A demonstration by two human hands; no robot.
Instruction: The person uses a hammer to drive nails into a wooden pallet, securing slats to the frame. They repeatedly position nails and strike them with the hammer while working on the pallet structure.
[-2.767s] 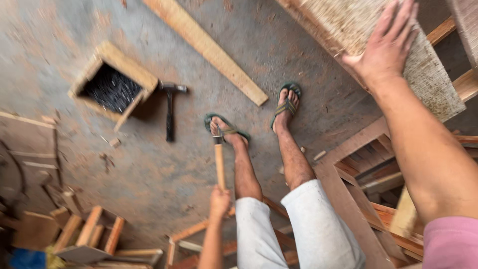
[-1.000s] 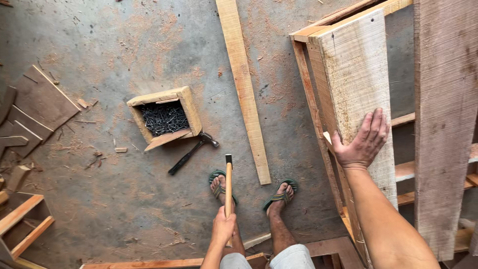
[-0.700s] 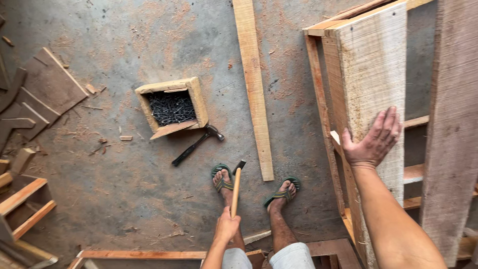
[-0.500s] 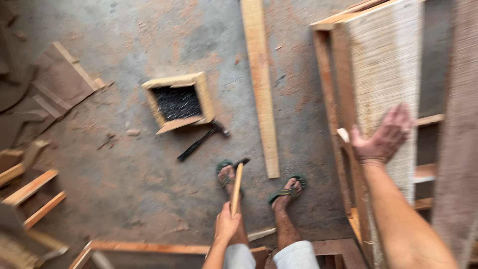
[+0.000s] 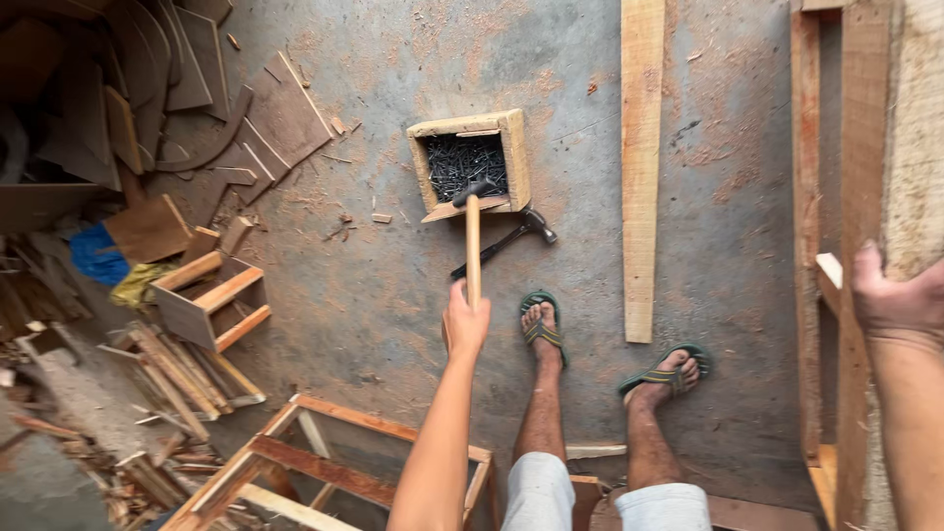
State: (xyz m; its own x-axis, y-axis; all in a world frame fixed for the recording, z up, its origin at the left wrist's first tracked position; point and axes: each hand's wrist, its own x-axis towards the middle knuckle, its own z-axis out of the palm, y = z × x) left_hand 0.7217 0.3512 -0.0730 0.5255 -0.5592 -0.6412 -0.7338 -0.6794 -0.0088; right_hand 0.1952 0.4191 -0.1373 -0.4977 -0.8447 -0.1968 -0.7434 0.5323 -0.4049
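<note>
- The left hand (image 5: 466,323) is closed in a full fist round the lower end of a wooden-handled hammer (image 5: 473,236), whose shaft points away from the person and whose dark head hangs over the near edge of the nail box (image 5: 470,163).
- That nail box, a small open wooden square filled with dark nails, sits on the concrete floor (image 5: 393,295); everything else is placed from it.
- A grip this low gives reach and swing but less control, so I judge that sliding the fist a little up the shaft would steady any fine move over the nails.
- A second hammer (image 5: 506,241) lies on the floor just beside the box's near right corner, its dark head touching or almost touching the box; the pictures do not settle which.
- The right hand (image 5: 900,300), well to the right of the box, is pressed against the upright wooden panel (image 5: 865,197); its fingers run out of view, so how far it is open cannot be told.
- Keeping that hand firm on the panel looks wise, since the tall piece could tip while attention is on the hammer.
- A long plank (image 5: 641,167) lies right of the box, between it and the panel, its near end close to the sandalled feet (image 5: 539,329): a likely trip point.
- Left of the box lie offcuts and a small wooden crate (image 5: 211,300).
</note>
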